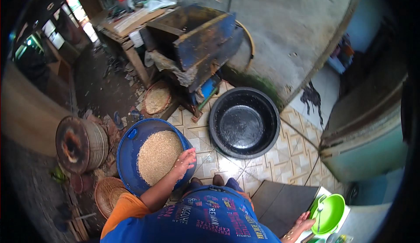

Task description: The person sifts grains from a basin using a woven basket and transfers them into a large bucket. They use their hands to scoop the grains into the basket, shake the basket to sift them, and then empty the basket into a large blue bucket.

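Observation:
A big blue tub (124,164) at the left holds a heap of pale tan beans or grains (159,155). My left hand (185,161) is above the tub's right rim, its fingers stretched out and a few pale bits stuck to the skin. At the lower right, my right hand (304,221) meets the left edge of a bright green plastic basin (332,210), fingers seemingly closed on its rim. Pale bits cling to that wrist too. A spoon-like utensil (320,211) rests inside the green basin.
A wide black tub (245,127) with a wet inside stands ahead on the patterned tiles (291,151). Left of the blue tub are a rusty metal drum (83,144) and woven baskets (107,195). A worn wooden bench (127,29) stands beyond. A dark slab (280,201) lies at right.

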`<state>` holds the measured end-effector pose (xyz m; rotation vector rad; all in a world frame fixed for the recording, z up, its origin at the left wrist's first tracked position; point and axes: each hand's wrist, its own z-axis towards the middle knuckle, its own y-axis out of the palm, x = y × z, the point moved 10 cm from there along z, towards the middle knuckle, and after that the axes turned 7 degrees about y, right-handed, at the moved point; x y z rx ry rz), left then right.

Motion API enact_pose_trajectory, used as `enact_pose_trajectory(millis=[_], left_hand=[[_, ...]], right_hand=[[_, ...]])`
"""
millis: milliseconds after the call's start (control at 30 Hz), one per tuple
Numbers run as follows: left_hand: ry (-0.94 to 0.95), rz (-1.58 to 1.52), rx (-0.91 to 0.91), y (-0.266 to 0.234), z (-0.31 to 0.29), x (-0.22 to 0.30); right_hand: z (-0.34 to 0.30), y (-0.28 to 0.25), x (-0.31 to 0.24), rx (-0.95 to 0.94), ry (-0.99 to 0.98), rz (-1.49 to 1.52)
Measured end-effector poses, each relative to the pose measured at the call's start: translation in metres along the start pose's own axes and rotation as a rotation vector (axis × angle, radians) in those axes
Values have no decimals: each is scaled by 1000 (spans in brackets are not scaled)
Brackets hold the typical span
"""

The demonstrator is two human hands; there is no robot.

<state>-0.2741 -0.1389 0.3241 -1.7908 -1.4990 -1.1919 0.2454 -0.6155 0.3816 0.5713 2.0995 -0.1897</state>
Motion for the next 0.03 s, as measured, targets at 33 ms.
enact_pose_trajectory(millis=[33], left_hand=[[19,-24,21,-1,0,2]], right_hand=[[4,10,0,-87,-55,-70]])
